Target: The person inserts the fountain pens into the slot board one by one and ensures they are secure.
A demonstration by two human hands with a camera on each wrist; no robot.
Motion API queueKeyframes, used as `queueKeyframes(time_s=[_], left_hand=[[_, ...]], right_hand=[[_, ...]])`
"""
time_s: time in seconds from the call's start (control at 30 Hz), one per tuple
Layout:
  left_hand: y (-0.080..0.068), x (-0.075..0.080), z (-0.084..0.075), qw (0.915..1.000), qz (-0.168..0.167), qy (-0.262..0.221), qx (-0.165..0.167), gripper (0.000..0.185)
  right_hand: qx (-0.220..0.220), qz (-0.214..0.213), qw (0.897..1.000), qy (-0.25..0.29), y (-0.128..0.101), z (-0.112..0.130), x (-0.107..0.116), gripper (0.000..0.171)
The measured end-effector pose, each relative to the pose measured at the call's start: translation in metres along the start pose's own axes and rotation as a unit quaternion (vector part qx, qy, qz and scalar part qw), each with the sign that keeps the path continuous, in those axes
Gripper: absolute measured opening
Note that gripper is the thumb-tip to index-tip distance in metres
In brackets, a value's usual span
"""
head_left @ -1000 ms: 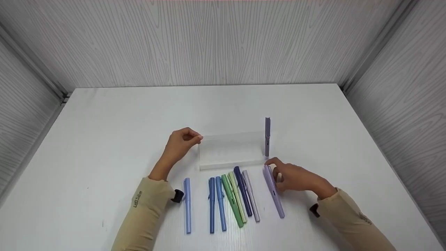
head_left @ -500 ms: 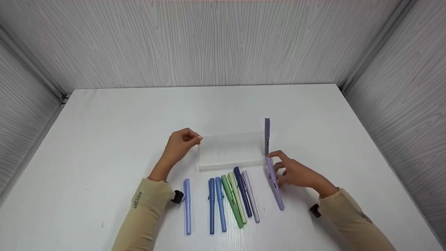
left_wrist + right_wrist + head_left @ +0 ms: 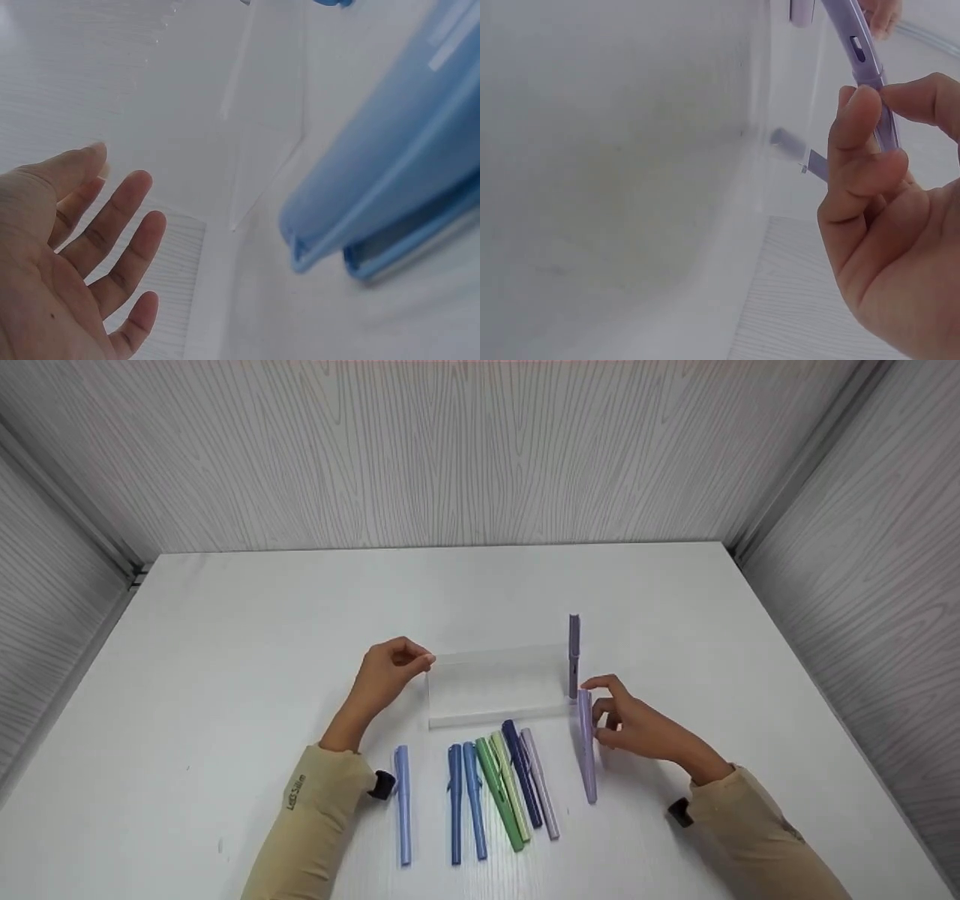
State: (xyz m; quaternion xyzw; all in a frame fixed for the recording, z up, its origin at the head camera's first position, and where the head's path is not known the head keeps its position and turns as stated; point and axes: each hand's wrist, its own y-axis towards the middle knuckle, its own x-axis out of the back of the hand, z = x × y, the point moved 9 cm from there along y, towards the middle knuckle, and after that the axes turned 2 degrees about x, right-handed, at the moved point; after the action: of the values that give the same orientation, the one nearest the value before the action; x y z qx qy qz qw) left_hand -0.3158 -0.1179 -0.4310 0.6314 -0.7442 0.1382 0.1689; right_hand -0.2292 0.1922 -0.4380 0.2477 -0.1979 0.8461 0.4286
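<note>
My left hand (image 3: pixel 384 679) pinches the back left corner of a clear plastic pen tray (image 3: pixel 499 715) between thumb and index finger. A dark purple pen (image 3: pixel 574 656) stands upright at the tray's right end. Just in front of that end, my right hand (image 3: pixel 641 729) pinches a lavender pen (image 3: pixel 588 765) near its upper part. The pen slants, its lower end toward me. In the right wrist view, the thumb and fingertips close on the lavender pen (image 3: pixel 857 45). A light blue pen (image 3: pixel 382 157) looms close in the left wrist view, apart from the hand.
Several capped pens lie in front of the tray: a periwinkle pen (image 3: pixel 404 806) at left, two blue ones, a green pen (image 3: pixel 500 795), a pale green one, a navy pen (image 3: pixel 523 772) and a pale lilac pen (image 3: pixel 540 784). Wood-grain panels (image 3: pixel 450 457) border the white table (image 3: pixel 262 660).
My right hand has moved up and away from me, lifting the lavender pen toward the tray's right end and tilting it more upright. The left hand stays at the corner.
</note>
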Motion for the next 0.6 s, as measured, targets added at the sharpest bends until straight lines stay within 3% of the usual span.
queueKeyframes(time_s=[0.37,0.6], left_hand=[[-0.001,-0.004,0.007,0.9999,0.002,-0.013,0.008,0.023],[0.0,-0.002,0.006,0.9997,-0.008,-0.018,0.011,0.021]], right_hand=[[0.006,-0.019,1.0,0.01,0.001,0.004,0.007,0.058],[0.023,-0.073,0.997,0.0,0.007,0.018,0.026,0.058]])
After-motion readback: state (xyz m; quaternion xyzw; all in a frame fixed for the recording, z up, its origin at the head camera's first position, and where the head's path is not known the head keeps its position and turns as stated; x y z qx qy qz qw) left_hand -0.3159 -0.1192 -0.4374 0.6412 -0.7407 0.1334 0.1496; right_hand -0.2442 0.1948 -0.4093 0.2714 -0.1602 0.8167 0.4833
